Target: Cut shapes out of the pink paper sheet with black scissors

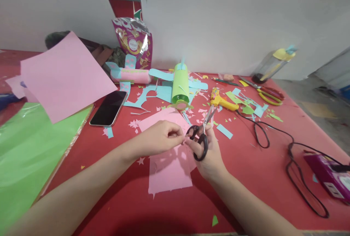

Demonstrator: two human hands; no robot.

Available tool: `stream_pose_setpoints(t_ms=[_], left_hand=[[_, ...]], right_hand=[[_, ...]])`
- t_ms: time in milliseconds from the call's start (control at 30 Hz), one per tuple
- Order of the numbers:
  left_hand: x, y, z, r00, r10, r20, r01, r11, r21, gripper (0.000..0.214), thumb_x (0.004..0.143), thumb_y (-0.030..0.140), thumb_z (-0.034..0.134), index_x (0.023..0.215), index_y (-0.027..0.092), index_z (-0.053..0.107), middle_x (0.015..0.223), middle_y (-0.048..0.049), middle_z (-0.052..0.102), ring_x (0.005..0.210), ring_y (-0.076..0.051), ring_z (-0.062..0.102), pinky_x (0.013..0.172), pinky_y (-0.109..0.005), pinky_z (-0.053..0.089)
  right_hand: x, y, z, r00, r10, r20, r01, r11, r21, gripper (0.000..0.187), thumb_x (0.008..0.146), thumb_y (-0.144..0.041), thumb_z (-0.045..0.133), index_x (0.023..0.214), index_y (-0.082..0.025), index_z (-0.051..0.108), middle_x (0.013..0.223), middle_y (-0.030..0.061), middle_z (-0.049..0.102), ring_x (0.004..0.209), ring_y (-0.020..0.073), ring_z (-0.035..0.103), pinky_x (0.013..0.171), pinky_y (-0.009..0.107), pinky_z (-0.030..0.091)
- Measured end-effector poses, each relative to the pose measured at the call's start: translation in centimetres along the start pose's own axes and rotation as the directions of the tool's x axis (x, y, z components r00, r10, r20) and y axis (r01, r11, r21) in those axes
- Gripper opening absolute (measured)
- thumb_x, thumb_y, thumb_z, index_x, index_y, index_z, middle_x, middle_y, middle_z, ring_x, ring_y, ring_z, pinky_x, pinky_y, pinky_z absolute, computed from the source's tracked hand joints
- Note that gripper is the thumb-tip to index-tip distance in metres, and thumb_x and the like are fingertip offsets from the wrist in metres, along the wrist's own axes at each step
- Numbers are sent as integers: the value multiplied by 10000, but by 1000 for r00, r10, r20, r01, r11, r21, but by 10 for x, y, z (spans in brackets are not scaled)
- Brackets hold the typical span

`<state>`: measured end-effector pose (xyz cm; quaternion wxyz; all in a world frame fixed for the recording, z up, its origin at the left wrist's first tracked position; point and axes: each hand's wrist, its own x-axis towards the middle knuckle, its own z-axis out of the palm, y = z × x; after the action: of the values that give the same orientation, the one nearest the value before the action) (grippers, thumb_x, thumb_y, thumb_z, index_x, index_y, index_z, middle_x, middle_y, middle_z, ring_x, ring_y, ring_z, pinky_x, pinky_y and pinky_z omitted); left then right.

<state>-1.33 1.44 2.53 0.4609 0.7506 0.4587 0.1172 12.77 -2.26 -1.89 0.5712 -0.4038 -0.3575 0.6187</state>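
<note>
Hands meet over the middle of the desk (117, 199), fingertips nearly together. Thumb and finger of the left hand (164, 137) are pinched on what looks like a small pink piece (185, 139), its outline too small to make out. Right hand (210, 156) fingertips come to the same piece, while the black-handled scissors (202, 128) sit in that hand, thumb at the nearer loop, blades pointing far and right. Carrying them this way probably keeps the tool ready yet leaves fingertips free for fine handling, and turns the points away from the left hand.

As for where the paper lies: the small piece is between the two hands, and a pink sheet (169, 174) with a ragged near edge lies directly beneath them, likely there to be within easy reach. A pink star (140, 161) rests just left of that sheet.

Beyond the hands stands a green cylinder (180, 79), among blue paper and scraps. To its right, the yellow glue gun (222, 103) lies with its black cord (276, 130) trailing right, perhaps set there to keep the cord off the paper. The phone (109, 108) lies farther left, well apart from both hands.
</note>
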Motion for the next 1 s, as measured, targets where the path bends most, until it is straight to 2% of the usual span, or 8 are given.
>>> stream_pose_setpoints(t_ms=[233, 367, 433, 600, 767, 867, 1000], left_hand=[[2, 1, 2, 999, -5, -47, 5, 1000, 0, 248, 748, 321, 413, 594, 146, 500, 537, 32, 403, 504, -84, 352, 443, -193, 254], [2, -1, -1, 992, 7, -129, -9, 1000, -20, 237, 747, 286, 419, 556, 150, 460, 525, 39, 385, 499, -78, 347, 453, -191, 268], [2, -1, -4, 985, 0, -174, -7, 999, -43, 237, 745, 273, 423, 543, 150, 442, 522, 42, 377, 495, -75, 348, 462, -192, 278], [0, 0, -13, 957, -16, -288, -12, 995, -94, 216, 758, 273, 420, 607, 139, 496, 598, 17, 467, 568, -92, 426, 546, -212, 341], [-2, 2, -16, 917, 1, -399, -55, 991, -125, 240, 767, 279, 425, 574, 141, 463, 550, 37, 421, 515, -72, 373, 507, -196, 315], [-2, 2, -16, 912, 8, -411, -48, 995, -88, 241, 766, 265, 420, 559, 145, 442, 534, 40, 394, 503, -72, 355, 488, -197, 296], [-2, 2, -16, 930, 28, -365, -32, 999, -6, 215, 767, 260, 409, 608, 140, 489, 582, 17, 456, 542, -88, 402, 515, -206, 318]], right_hand=[[0, 1, 0, 1000, -3, -20, 4, 1000, 11, 276, 637, -94, 601, 705, -227, 368, 689, -61, 481, 599, 92, 469, 546, 223, 377], [0, 2, -2, 999, 32, -2, -32, 999, 3, 259, 652, -95, 590, 722, -230, 381, 696, -64, 487, 589, 85, 466, 537, 215, 370], [-1, 2, -1, 998, 60, 31, -59, 998, -9, 259, 651, -123, 607, 722, -229, 381, 685, -65, 485, 590, 87, 474, 545, 219, 369], [-3, 0, 3, 976, 159, 146, -160, 987, -2, 312, 640, -281, 650, 718, -235, 351, 673, -63, 453, 580, 91, 473, 571, 238, 374], [-5, -2, 2, 949, 186, 255, -184, 982, -30, 292, 673, -366, 614, 736, -236, 360, 718, -36, 441, 594, 100, 464, 593, 257, 376], [-6, -3, 2, 927, 180, 330, -175, 983, -47, 303, 666, -381, 620, 743, -237, 364, 696, -33, 420, 588, 108, 436, 562, 254, 376], [-6, -4, 2, 904, 180, 387, -162, 984, -77, 293, 685, -389, 602, 765, -238, 363, 709, -29, 421, 566, 105, 406, 544, 251, 370]])
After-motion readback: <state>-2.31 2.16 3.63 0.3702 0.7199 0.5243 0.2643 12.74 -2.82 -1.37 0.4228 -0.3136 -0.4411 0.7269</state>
